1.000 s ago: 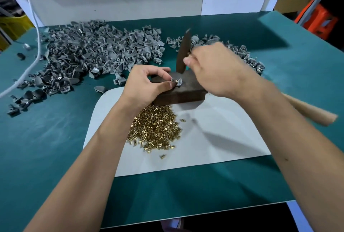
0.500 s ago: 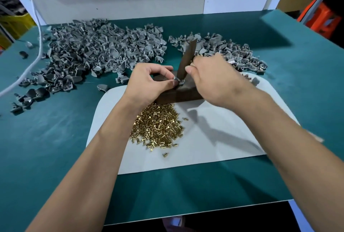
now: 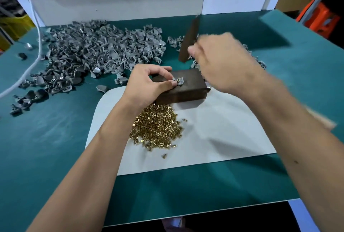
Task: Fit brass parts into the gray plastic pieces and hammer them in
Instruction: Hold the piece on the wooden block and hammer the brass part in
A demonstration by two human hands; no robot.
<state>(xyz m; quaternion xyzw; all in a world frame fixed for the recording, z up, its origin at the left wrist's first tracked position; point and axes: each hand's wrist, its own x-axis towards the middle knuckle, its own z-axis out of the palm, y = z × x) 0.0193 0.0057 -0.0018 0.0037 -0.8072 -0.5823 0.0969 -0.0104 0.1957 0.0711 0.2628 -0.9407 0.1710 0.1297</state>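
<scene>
A small gray piece (image 3: 179,81) is pinched on the block (image 3: 188,90) by the left hand (image 3: 149,84), while the hammer (image 3: 189,41) is gripped up high by the right hand (image 3: 221,64).

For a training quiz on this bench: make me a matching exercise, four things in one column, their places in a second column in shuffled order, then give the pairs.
Things
1. brass parts
2. dark block
3. heap of gray plastic pieces
4. hammer head

Places
A. raised above the bench, in the right hand
B. loose pile on the white sheet, near side of the block
C. spread over the green mat, far left
D. at the far edge of the white sheet, under the piece that the left hand pinches

Pairs: 1-B, 2-D, 3-C, 4-A
</scene>
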